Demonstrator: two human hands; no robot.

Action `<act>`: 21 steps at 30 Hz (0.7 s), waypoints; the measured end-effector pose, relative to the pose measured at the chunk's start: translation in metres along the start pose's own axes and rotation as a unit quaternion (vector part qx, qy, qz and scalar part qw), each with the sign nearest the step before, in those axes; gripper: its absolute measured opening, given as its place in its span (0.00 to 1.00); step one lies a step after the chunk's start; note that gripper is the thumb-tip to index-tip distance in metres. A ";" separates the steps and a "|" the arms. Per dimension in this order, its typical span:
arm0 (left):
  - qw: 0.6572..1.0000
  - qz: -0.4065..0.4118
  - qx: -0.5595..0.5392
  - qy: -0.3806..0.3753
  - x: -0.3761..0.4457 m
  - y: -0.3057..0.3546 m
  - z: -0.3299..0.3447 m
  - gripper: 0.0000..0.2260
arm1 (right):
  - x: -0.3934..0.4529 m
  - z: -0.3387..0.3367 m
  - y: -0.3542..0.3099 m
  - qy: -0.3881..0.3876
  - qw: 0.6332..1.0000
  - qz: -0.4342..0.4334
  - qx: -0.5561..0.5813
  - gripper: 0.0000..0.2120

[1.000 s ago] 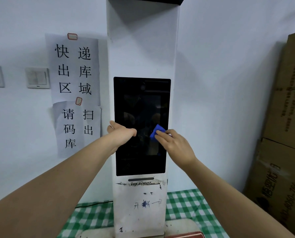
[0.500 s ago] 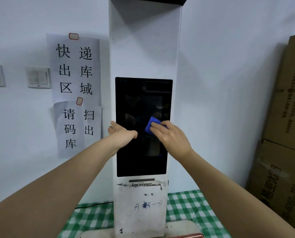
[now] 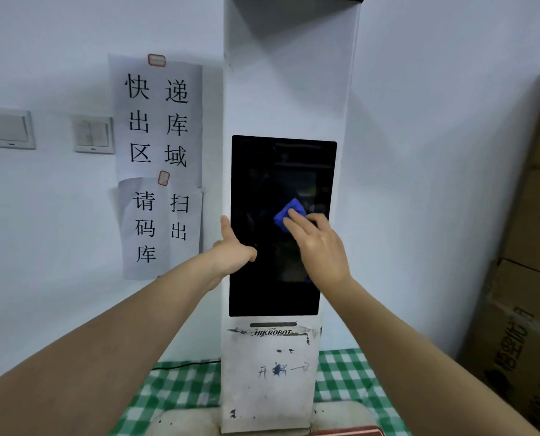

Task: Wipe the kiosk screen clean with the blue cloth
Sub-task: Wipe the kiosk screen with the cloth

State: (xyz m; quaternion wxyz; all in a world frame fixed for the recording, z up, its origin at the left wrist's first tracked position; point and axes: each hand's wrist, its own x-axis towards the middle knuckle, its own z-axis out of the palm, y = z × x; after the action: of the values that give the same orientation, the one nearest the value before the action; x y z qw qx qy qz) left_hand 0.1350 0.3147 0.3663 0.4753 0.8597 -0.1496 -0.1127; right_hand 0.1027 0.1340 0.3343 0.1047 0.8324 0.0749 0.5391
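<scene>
A tall white kiosk (image 3: 287, 89) stands against the wall, with a dark upright screen (image 3: 262, 184) set in its front. My right hand (image 3: 319, 247) presses a small folded blue cloth (image 3: 289, 212) flat against the middle of the screen; the cloth peeks out above my fingertips. My left hand (image 3: 230, 253) grips the kiosk's left edge at mid-screen height, thumb lying on the glass and a finger pointing up along the side.
Two paper notices (image 3: 160, 158) with Chinese characters hang on the wall left of the kiosk, beside two wall switches (image 3: 92, 133). Stacked cardboard boxes (image 3: 526, 278) stand at the right. The kiosk base rests on a green checked cloth (image 3: 180, 391).
My right hand has slid the blue cloth up and leftward across the screen. My left hand has stayed on the kiosk's left edge.
</scene>
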 end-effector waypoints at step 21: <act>0.996 0.039 -0.047 -0.059 0.004 -0.024 -0.010 0.45 | 0.017 0.007 -0.010 -0.050 0.990 -0.133 -0.022 0.26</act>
State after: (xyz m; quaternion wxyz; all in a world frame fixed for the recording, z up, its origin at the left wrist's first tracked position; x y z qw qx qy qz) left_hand 0.1453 0.3333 0.3510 0.5093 0.8220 -0.2051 -0.1511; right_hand 0.1164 0.1476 0.3441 0.1973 0.8385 0.1679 0.4793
